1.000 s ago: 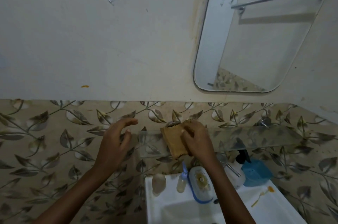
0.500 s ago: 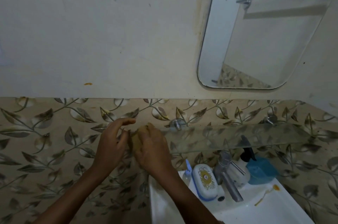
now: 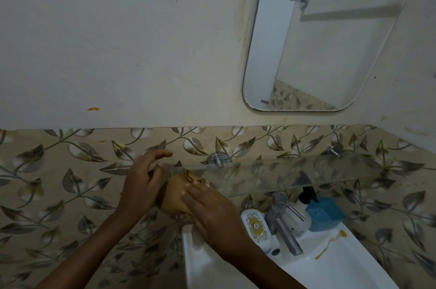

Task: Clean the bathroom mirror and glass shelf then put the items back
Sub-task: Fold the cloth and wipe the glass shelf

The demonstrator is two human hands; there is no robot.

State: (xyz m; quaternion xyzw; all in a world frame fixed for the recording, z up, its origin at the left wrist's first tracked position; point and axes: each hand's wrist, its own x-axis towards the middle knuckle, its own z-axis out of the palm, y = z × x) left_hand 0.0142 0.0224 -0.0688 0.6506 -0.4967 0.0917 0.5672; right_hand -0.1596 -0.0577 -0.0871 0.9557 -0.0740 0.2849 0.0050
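Right hand (image 3: 212, 214) presses the floppy cloth (image 3: 177, 190) flat-fingered at the left end of the glass shelf (image 3: 306, 170). Left hand (image 3: 141, 184) beside it: grip loose, empty. Glass looks fragile, I'd steady its edge.

The right hand (image 3: 212, 210) has swept the cloth (image 3: 175, 196) left along the shelf (image 3: 295, 175), from beside the bracket (image 3: 218, 160) to the shelf's left end. The cloth, flat a second ago, is now bunched. The left hand (image 3: 141, 184), then well apart, is just beside it.

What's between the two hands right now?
In the head view, a tan cloth lies between the left hand and right hand, bunched at the left end of the glass shelf.
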